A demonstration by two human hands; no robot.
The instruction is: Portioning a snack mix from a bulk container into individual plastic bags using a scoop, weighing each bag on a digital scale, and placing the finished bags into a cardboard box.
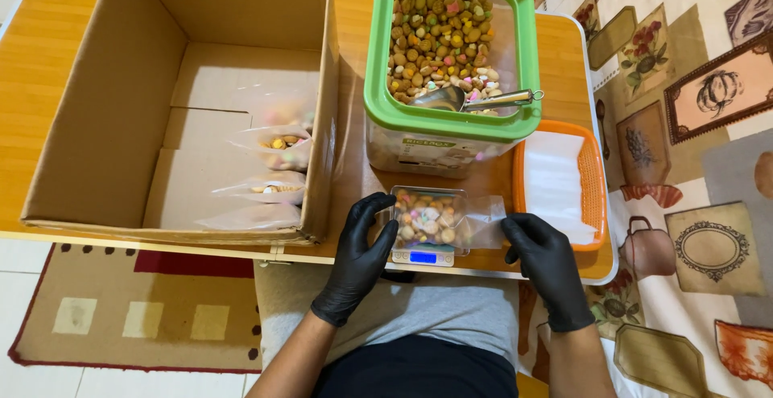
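Both hands wear black gloves. Left hand [358,257] curls its fingers against the left side of a clear plastic bag of mixed tan, pink and white pellets [431,219], gripping it; right hand [547,265] rests near the bag's flat, empty open end, fingers loosely bent, and I cannot tell whether it pinches the plastic. That bag lies on a small silver digital scale with a blue-lit display [423,256], close to the near edge of the wooden counter [48,68].

Just beyond the scale stands a green-rimmed clear plastic bin [451,124] holding more of the same pellets, with a metal scoop [467,98] lying inside. Beside the right hand, an orange plastic basket [597,196] carries a stack of flat clear bags. Left of the scale sits a large open cardboard box [113,108] with several filled bags [278,164] along its right wall. Little bare counter remains between box, bin and basket; the widest room lies at the far left corner.
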